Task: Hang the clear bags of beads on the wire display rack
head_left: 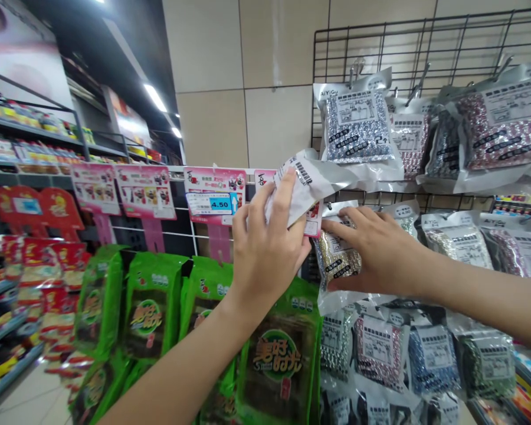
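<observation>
My left hand is closed round a silver-white plastic packet, fingers on top, with its printed back and barcode facing me. Its contents are hidden. To the right, my right hand grips a hanging packet of gold scouring pads, with the fingers at its upper part and the thumb lower down. Above hangs a packet of silver scouring pads, which neither hand touches.
A black wire rack with hooks carries several more scouring-pad packets, among them a pink one and a blue one. Green seaweed packs hang below my left arm, under a 4.50 price tag. Stocked shelves line the left.
</observation>
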A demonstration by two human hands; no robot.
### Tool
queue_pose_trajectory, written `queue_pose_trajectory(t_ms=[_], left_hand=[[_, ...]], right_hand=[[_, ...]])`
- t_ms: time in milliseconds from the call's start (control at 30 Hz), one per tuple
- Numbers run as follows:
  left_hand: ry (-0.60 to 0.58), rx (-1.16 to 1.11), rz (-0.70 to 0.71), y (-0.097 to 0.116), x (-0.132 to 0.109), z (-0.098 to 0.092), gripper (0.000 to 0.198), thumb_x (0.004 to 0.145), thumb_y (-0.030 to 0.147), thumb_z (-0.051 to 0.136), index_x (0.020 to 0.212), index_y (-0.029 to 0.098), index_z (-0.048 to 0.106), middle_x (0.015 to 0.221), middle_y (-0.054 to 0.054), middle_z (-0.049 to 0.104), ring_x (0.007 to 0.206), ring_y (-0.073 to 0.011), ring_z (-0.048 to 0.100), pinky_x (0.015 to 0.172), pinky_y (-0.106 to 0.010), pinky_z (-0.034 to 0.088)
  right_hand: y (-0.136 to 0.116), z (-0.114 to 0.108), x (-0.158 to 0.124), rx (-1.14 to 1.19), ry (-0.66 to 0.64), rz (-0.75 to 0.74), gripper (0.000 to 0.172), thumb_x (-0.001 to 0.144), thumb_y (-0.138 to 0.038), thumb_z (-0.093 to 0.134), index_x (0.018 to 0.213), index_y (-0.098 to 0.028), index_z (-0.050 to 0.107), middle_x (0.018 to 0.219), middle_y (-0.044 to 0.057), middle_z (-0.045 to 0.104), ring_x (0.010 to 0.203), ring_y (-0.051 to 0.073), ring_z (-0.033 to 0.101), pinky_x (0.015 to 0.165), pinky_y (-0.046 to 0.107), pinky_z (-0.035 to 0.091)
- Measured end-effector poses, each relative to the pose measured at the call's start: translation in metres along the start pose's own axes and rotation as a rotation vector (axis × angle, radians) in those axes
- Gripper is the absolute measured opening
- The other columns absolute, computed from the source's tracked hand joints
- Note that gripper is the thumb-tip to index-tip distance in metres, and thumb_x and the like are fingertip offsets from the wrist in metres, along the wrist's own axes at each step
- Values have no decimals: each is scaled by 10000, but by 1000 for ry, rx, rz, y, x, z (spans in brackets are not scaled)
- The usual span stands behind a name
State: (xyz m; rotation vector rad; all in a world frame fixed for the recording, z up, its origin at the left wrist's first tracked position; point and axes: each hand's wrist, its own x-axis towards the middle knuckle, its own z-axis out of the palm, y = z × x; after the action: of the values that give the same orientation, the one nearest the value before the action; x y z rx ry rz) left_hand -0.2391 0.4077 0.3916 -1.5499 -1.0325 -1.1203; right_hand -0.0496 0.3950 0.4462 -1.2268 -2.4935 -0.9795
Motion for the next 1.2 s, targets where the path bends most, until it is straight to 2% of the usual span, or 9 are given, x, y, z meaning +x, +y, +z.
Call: queue_pose_trajectory(t_ms=[300, 433, 533, 633, 700, 800, 933, 1100, 1200], left_hand=[[5, -69, -22, 1, 0, 2, 474, 875, 200, 571, 1347, 244, 570, 1578, -101, 338, 1352, -391, 391, 1077, -554, 320], [-17, -123, -49, 2, 1, 0, 438, 884, 210, 562, 1318, 248, 595, 1579, -95, 336, 1358, -406, 386, 1079, -565, 303], [-32, -120, -53, 2, 0, 1, 461, 883, 208, 564, 1342, 249, 578, 1585, -105, 322, 1362, -408, 384, 1075, -564, 305], [-9, -113, -58, 3, -1, 4, 494, 883, 213, 566, 1376, 250, 549, 1580, -114, 331, 1358, -406, 388, 1081, -568, 298], [8, -93, -54, 5, -1, 5, 514, 887, 227, 573, 1398, 244, 524, 1572, -125, 345, 1347, -398, 402, 1078, -569, 307], [-18, -83, -53, 8, -3, 1, 552, 883, 251, 603, 1422, 220, 490, 1573, -154, 333, 1354, -410, 392, 1070, -588, 323], [-52, -140, -64, 11, -13, -14, 600, 851, 240, 658, 1425, 199, 487, 1597, -184, 248, 1407, -446, 314, 1087, -627, 332], [200, -314, 10, 22, -34, -29, 715, 785, 64, 680, 1432, 295, 481, 1629, -66, 158, 1430, -405, 300, 1154, -570, 344], [187, -468, -74, 43, -45, -36, 740, 789, 1, 650, 1420, 353, 489, 1581, -46, 232, 1402, -345, 358, 1141, -500, 395]], right_hand=[[-21, 28, 16, -331, 54, 33, 1009, 629, -760, 723, 1363, -99, 520, 1348, 272, 467, 1179, 449, 405, 941, 611, 418], [-28, 41, 16, -334, 127, 35, 1005, 705, -752, 662, 1357, -5, 492, 1355, 321, 428, 1177, 456, 405, 927, 598, 427], [-25, 34, 11, -283, 63, 36, 1107, 653, -755, 687, 1408, 13, 430, 1390, 322, 403, 1215, 490, 380, 908, 614, 457], [-21, 23, 4, -226, -56, -14, 1242, 501, -583, 860, 1486, -34, 339, 1452, 283, 379, 1269, 503, 353, 933, 594, 496], [-23, 21, -2, -220, -85, -22, 1182, 558, -407, 869, 1514, -32, 284, 1496, 265, 343, 1303, 488, 346, 971, 568, 504], [-28, 25, -15, -224, -48, 11, 994, 707, -263, 762, 1515, 13, 253, 1549, 252, 264, 1377, 464, 285, 1039, 549, 482], [-25, 25, -51, -213, 57, -6, 953, 671, -236, 761, 1474, 23, 319, 1558, 270, 225, 1438, 445, 187, 1116, 576, 405], [-6, 28, -100, -189, 213, 98, 1031, 688, -198, 728, 1525, -16, 154, 1562, 308, 153, 1437, 510, 69, 1100, 710, 294], [-3, 44, -109, -132, 225, 137, 1106, 716, -182, 745, 1555, -69, 33, 1591, 270, 47, 1436, 511, -8, 1106, 721, 251]])
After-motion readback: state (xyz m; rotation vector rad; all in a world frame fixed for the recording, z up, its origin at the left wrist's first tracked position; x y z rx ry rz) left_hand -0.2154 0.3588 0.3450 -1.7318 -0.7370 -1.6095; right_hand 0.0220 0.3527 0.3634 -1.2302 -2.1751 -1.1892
